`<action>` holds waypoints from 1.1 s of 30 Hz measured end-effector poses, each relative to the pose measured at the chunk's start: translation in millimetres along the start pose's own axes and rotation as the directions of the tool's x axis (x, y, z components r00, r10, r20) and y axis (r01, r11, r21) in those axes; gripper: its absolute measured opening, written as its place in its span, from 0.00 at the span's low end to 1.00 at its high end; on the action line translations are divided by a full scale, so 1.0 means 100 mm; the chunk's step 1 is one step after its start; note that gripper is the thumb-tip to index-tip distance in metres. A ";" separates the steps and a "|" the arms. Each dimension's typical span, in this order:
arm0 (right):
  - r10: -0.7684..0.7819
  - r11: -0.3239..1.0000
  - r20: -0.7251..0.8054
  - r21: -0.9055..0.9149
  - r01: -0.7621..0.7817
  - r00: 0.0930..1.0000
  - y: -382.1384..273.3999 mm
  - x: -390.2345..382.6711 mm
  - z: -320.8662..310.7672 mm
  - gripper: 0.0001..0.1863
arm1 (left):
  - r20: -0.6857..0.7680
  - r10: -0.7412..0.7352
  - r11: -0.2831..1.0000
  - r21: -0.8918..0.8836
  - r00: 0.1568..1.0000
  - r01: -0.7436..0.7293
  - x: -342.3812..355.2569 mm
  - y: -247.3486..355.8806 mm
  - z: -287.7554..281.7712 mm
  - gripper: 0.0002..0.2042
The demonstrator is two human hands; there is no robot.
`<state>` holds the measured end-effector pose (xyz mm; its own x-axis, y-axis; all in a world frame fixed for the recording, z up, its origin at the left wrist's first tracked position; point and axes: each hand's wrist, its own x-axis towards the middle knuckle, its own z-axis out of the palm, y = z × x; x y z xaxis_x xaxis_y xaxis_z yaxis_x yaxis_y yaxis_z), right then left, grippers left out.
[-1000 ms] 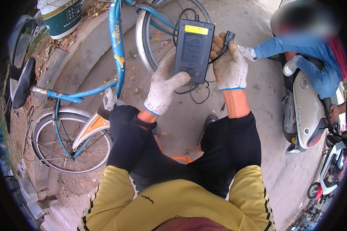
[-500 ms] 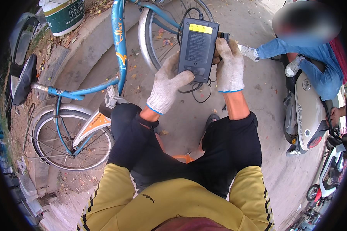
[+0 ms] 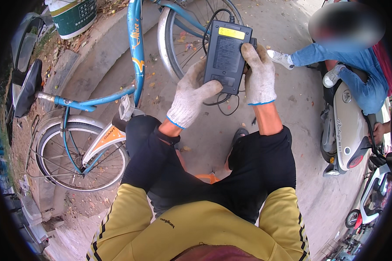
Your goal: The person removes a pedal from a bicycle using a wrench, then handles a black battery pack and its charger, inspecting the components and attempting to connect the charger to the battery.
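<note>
A black battery charger (image 3: 225,58), a flat box with a yellow label and fine print, is held up in front of me, slightly tilted. My left hand (image 3: 188,96), in a white knit glove, grips its lower left side with the thumb across the face. At the right edge my right hand (image 3: 260,80), gloved alike, has its thumb on the face; its other fingers are mostly hidden behind. A small black part, perhaps a plug, peeks out beside that thumb. A black cable (image 3: 209,21) loops from the top, and a thinner cord (image 3: 231,112) dangles below.
A blue bicycle (image 3: 137,52) with a white-and-orange chain guard stands at the left. A green-and-white bucket (image 3: 76,19) sits by the curb. On the right, a person in jeans (image 3: 361,82) is on a cream scooter (image 3: 346,126). More scooters line the lower right.
The charger has shifted slightly right and tilted a little more clockwise. My right thumb now lies on its right edge, and the small black part is more hidden.
</note>
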<state>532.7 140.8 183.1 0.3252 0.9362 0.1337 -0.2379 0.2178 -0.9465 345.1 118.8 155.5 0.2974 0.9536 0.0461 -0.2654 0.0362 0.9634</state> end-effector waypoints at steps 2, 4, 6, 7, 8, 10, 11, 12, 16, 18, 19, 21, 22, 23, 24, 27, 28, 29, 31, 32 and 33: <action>-0.011 0.999 -0.003 -0.030 0.011 1.000 0.05 0.03 -0.03 0.38 | 0.001 -0.008 1.000 0.005 1.000 0.008 -0.01 0.01 0.00 0.48; -0.016 0.999 -0.008 -0.045 0.016 1.000 0.06 0.04 -0.03 0.38 | 0.000 -0.010 1.000 0.010 1.000 0.010 -0.01 0.01 0.00 0.48; -0.021 0.998 -0.006 -0.061 0.021 1.000 0.06 0.04 -0.03 0.38 | -0.001 -0.006 1.000 0.016 1.000 0.006 0.00 0.00 0.00 0.48; -0.023 0.997 -0.001 -0.070 0.023 1.000 0.06 0.04 -0.04 0.38 | 0.004 -0.010 1.000 0.015 1.000 0.010 0.00 0.00 0.00 0.48; -0.026 0.996 0.003 -0.080 0.026 1.000 0.06 0.04 -0.05 0.38 | 0.010 -0.014 1.000 0.014 1.000 0.013 -0.01 0.02 0.00 0.48; -0.029 0.997 -0.010 -0.068 0.028 1.000 0.06 0.03 -0.04 0.38 | 0.020 -0.021 1.000 0.008 1.000 0.021 -0.01 0.03 0.00 0.47; -0.031 0.998 -0.016 -0.064 0.030 0.999 0.06 0.03 -0.04 0.38 | 0.023 -0.024 1.000 0.003 0.999 0.024 -0.01 0.03 0.00 0.47; -0.011 0.998 -0.003 -0.067 0.010 1.000 0.04 0.02 -0.04 0.36 | 0.027 -0.028 1.000 -0.002 0.999 0.028 -0.01 0.03 0.00 0.47; 0.022 0.996 0.018 -0.083 -0.021 1.000 0.02 0.02 -0.07 0.31 | 0.021 -0.013 1.000 0.003 1.000 0.013 0.01 -0.01 -0.01 0.46; 0.028 0.996 0.025 -0.089 -0.026 0.999 0.03 0.02 -0.08 0.31 | 0.018 -0.006 1.000 0.002 1.000 0.006 0.02 -0.04 -0.01 0.46; 0.036 0.995 0.034 -0.093 -0.033 0.999 0.02 0.02 -0.09 0.31 | 0.014 -0.008 1.000 0.006 1.000 0.008 0.02 -0.04 -0.01 0.46; 0.038 0.995 0.043 -0.099 -0.034 0.998 0.00 0.01 -0.09 0.31 | 0.007 -0.011 1.000 0.011 1.000 0.011 0.01 -0.02 0.00 0.45; 0.032 0.995 0.043 -0.101 -0.027 0.999 0.00 0.01 -0.09 0.31 | 0.008 -0.012 1.000 0.011 1.000 0.011 0.01 -0.01 0.00 0.45; 0.026 0.994 0.043 -0.103 -0.021 0.999 0.00 0.01 -0.08 0.31 | 0.009 -0.012 1.000 0.011 1.000 0.012 0.01 -0.01 0.00 0.45; 0.028 0.997 0.037 -0.079 -0.025 0.999 0.00 0.00 -0.08 0.29 | 0.011 -0.013 1.000 0.011 1.000 0.013 0.01 0.00 0.01 0.45; 0.048 0.998 0.040 0.037 -0.049 0.998 0.04 0.01 -0.09 0.23 | 0.015 -0.005 1.000 -0.017 1.000 0.005 0.01 -0.02 0.01 0.45; 0.061 0.992 0.054 0.105 -0.067 0.997 0.07 0.04 -0.13 0.21 | 0.016 -0.005 1.000 -0.026 1.000 0.005 0.01 -0.01 0.01 0.44; 0.075 0.982 0.068 0.171 -0.085 0.995 0.06 0.04 -0.13 0.20 | 0.017 -0.005 0.999 -0.036 1.000 0.005 0.00 0.01 0.01 0.44; 0.105 0.953 0.094 0.274 -0.127 0.990 0.00 0.01 -0.10 0.18 | 0.014 -0.002 0.999 -0.048 1.000 0.003 0.00 0.02 0.01 0.44; 0.118 0.935 0.108 0.324 -0.147 0.987 -0.03 -0.01 -0.08 0.18 | 0.011 0.000 0.999 -0.049 1.000 0.000 0.00 0.01 0.01 0.44; 0.123 0.923 0.106 0.352 -0.153 0.987 -0.03 -0.01 -0.07 0.18 | 0.008 0.003 0.999 -0.050 1.000 -0.003 -0.01 0.01 0.01 0.44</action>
<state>539.7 137.4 183.5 0.1943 0.9798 0.0463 -0.5920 0.1548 -0.7910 345.8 118.0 156.3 0.3038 0.9513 0.0512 -0.3122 0.0487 0.9488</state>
